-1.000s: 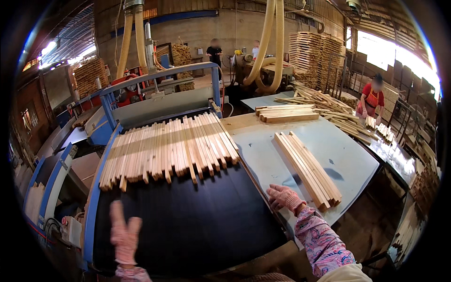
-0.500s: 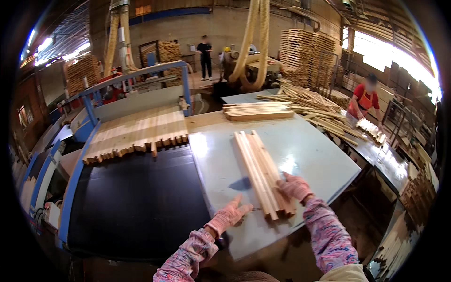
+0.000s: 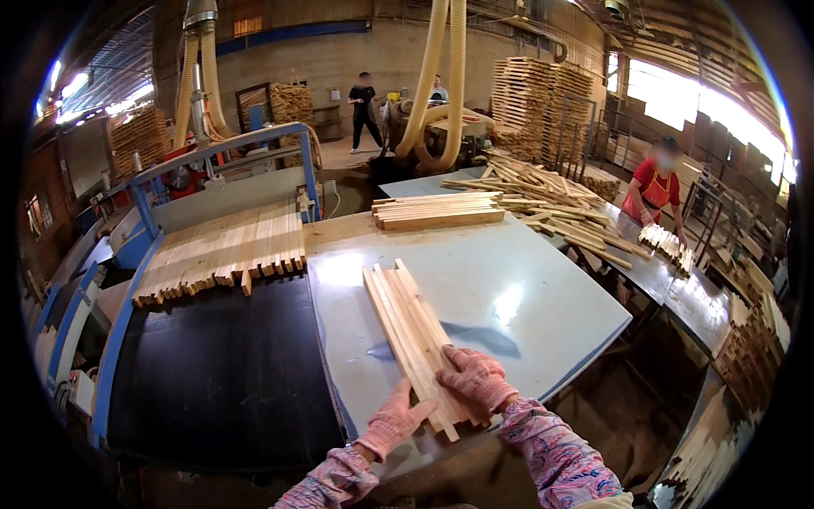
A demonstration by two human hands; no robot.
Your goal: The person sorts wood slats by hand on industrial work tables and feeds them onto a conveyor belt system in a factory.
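A small group of pale wooden strips (image 3: pixel 407 343) lies slantwise on the grey sheet-topped table (image 3: pixel 543 297) in front of me, side by side. My right hand (image 3: pixel 479 376), in a pink knit glove, bears on the right side of their near part, its fingers bent over the wood. Against their left side, by the near ends, is my left hand (image 3: pixel 395 419) in a matching glove. Its thumb and forefinger are spread apart. The palm sides of both hands are hidden.
To the left, a blue-framed machine with a black conveyor belt (image 3: pixel 225 365) carries a row of wooden strips (image 3: pixel 220 250). A stack of strips (image 3: pixel 437 210) sits at the table's far edge, loose strips (image 3: pixel 560 199) beyond. A co-worker in red (image 3: pixel 655 191) handles strips at right.
The strips have shifted left and nearer the belt, with my right hand moving along on them. My left hand has come up against their left side. The view has turned slightly.
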